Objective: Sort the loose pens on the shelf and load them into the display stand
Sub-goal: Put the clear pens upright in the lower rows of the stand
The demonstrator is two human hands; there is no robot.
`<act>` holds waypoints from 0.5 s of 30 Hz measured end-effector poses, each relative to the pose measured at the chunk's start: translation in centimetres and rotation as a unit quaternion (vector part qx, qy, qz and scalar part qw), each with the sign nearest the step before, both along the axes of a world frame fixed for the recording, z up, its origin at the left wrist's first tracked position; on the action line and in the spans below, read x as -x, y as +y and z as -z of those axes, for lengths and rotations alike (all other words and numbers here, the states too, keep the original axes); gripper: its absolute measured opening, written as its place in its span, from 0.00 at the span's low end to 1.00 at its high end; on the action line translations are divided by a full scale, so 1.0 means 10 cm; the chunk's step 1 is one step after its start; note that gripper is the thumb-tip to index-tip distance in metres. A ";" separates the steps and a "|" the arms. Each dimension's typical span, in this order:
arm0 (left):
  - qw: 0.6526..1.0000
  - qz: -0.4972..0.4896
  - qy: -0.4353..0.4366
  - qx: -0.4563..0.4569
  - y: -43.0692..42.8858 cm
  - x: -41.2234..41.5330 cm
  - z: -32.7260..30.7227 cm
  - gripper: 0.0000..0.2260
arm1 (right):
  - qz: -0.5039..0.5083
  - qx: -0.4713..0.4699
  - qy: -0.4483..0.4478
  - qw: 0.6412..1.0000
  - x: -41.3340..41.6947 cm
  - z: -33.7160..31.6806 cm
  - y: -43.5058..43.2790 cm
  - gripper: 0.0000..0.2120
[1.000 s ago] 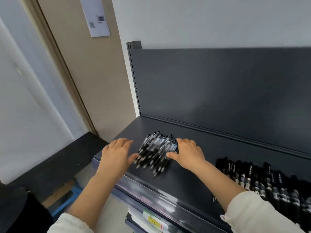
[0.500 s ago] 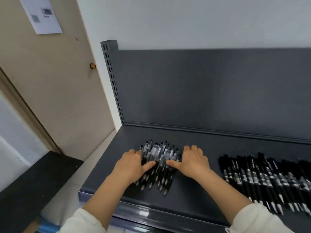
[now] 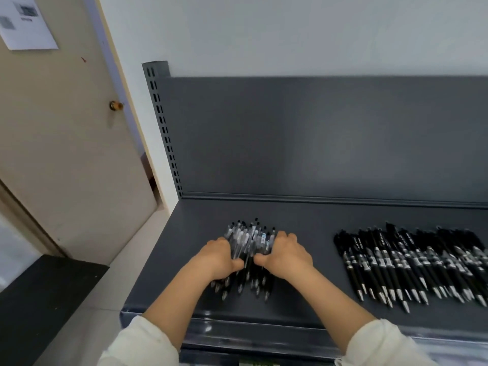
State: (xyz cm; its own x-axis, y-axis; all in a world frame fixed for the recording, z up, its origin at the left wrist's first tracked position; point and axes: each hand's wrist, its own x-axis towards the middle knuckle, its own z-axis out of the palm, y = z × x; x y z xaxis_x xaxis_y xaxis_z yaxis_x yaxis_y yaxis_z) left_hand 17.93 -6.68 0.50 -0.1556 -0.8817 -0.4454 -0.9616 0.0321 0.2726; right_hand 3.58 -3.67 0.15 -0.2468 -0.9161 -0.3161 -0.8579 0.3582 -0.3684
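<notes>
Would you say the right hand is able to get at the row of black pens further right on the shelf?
Probably, once it lets go: the right hand grips the pen bundle with the left hand, but only bare shelf lies between it and the row of black pens.

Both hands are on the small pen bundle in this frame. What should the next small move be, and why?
Probably squeeze the pen bundle tighter and lift it off the shelf. The left hand and right hand cup it from either side, thumbs nearly meeting across the top, yet its tips lie fanned out and uneven on the shelf, so the grip looks set but the pens are not yet gathered.
</notes>
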 end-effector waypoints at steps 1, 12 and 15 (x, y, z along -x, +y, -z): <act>1.000 -0.002 0.016 0.000 0.01 -0.01 0.02 0.27 | 0.003 0.004 0.002 1.000 -0.02 0.01 0.01 0.35; 0.983 -0.072 0.163 0.037 0.04 -0.28 0.06 0.16 | -0.011 0.013 0.000 1.000 0.11 0.04 0.01 0.24; 0.990 -0.059 0.127 0.032 0.03 -0.29 0.04 0.19 | -0.017 -0.004 0.013 1.000 0.12 0.03 0.00 0.22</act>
State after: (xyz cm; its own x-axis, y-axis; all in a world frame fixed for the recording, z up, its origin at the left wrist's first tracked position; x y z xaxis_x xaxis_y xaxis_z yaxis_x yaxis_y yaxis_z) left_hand 20.86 -6.41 0.08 -0.1497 -0.9256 -0.3475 -0.8603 -0.0513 0.5073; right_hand 2.35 -3.64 -0.17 -0.2236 -0.9216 -0.3174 -0.8785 0.3316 -0.3440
